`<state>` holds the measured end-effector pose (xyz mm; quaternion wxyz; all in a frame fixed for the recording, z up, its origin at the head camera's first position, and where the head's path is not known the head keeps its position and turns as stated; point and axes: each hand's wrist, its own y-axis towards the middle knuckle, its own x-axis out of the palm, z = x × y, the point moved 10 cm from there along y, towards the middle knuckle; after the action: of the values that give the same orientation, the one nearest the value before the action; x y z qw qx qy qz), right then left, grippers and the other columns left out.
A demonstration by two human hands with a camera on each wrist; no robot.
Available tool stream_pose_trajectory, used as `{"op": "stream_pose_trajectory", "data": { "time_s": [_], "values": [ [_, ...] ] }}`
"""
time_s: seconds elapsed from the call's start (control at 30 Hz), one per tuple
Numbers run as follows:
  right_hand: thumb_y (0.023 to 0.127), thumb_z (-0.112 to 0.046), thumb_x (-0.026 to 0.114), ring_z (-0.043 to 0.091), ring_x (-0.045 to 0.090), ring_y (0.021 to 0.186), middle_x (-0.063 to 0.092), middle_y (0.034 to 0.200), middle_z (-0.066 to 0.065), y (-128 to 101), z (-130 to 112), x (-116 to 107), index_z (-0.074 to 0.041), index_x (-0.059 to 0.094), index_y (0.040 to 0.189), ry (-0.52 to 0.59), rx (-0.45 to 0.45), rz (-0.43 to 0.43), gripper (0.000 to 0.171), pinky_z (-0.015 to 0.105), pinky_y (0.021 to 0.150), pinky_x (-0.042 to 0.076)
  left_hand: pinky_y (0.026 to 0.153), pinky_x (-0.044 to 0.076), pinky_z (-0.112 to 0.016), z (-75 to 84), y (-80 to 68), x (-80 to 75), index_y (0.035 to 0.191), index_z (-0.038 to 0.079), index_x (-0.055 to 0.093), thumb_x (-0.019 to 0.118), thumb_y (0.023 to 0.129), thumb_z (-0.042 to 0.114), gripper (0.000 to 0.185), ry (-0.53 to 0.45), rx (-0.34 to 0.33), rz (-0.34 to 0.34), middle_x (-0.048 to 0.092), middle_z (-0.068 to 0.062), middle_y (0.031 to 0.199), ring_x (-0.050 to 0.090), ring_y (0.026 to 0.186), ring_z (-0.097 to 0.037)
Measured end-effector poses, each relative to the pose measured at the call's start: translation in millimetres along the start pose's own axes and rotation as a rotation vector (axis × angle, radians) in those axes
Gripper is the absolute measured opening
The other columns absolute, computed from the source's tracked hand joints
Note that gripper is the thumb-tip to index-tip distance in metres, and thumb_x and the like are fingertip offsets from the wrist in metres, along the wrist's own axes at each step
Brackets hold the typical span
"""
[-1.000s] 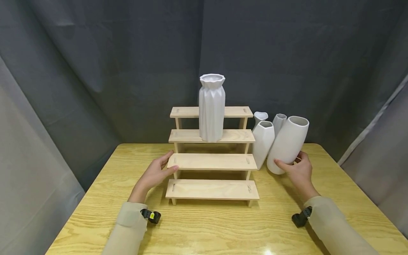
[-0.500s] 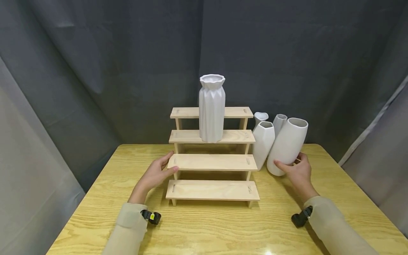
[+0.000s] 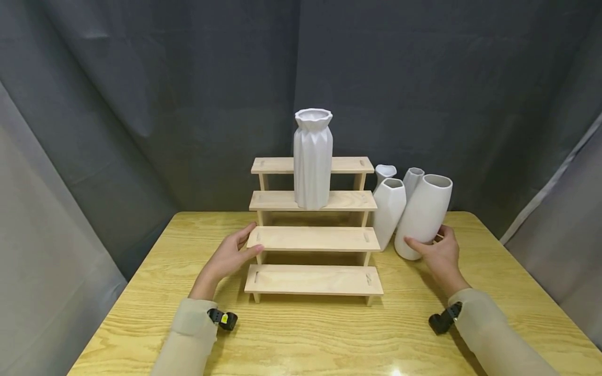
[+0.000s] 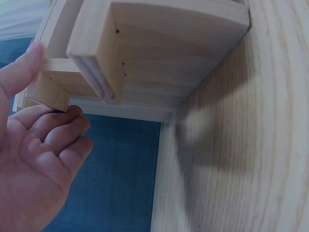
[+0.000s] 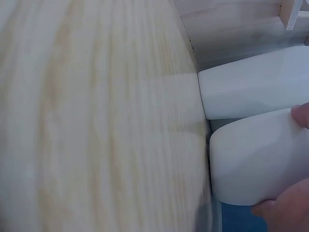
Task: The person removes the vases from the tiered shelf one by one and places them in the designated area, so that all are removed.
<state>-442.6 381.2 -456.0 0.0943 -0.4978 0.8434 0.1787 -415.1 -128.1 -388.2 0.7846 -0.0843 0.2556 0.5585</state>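
Note:
A four-step wooden display stand [image 3: 312, 238] stands on the table, with a white pleated vase [image 3: 312, 162] upright on its second step from the top. My left hand [image 3: 229, 257] grips the left end of the step below that; in the left wrist view the thumb [image 4: 30, 67] lies on one side of the board and the curled fingers [image 4: 63, 128] on the other. To the right of the stand, my right hand [image 3: 439, 256] holds a smooth white vase [image 3: 423, 216] low down, thumb in front and fingers behind. This vase leans slightly right in the head view.
Between the stand and the held vase is a faceted white vase [image 3: 389, 214]. Behind are a wavy-rimmed vase [image 3: 385, 171] and another slim white vase [image 3: 413, 180]. A dark curtain [image 3: 211, 104] hangs behind the wooden table [image 3: 301, 334].
The smooth vase in my right hand has shifted a little, its rim moving slightly left and down. My left hand stays on the display stand.

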Motion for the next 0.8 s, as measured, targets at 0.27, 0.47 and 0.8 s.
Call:
{"op": "stream_pose_trajectory", "data": {
  "time_s": [0.27,0.47,0.8],
  "values": [
    [0.075,-0.033,0.088,0.035,0.042,0.13,0.039,0.146,0.019,1.4,3.5,1.9,-0.001,0.028,0.148,0.027,0.001,-0.008,0.1,0.052,0.107,0.04,0.116,0.024,-0.049,0.3,0.1,0.2,0.155,-0.001,0.024,0.062,0.1,0.022,0.07,0.001,-0.008,-0.006,0.021,-0.019,0.16,0.023,0.145,-0.037],
    [0.074,-0.032,0.089,0.032,0.042,0.13,0.04,0.145,0.015,2.9,6.7,1.9,-0.003,0.03,0.148,0.064,-0.001,-0.001,0.098,0.049,0.107,0.04,0.116,0.025,-0.049,0.9,1.3,-0.6,0.155,-0.001,0.025,0.062,0.1,0.023,0.071,0.019,-0.006,-0.005,0.022,-0.019,0.16,0.024,0.144,-0.037],
    [0.077,-0.037,0.086,0.032,0.042,0.134,0.042,0.148,0.015,-2.8,5.7,1.3,-0.004,0.035,0.15,0.081,0.01,-0.01,0.095,0.047,0.11,0.038,0.116,0.025,-0.048,-33.3,12.8,0.7,0.156,0.004,0.024,0.063,0.098,0.034,0.076,0.022,0.002,0.013,0.021,-0.011,0.161,0.024,0.145,-0.033]
  ]
}}
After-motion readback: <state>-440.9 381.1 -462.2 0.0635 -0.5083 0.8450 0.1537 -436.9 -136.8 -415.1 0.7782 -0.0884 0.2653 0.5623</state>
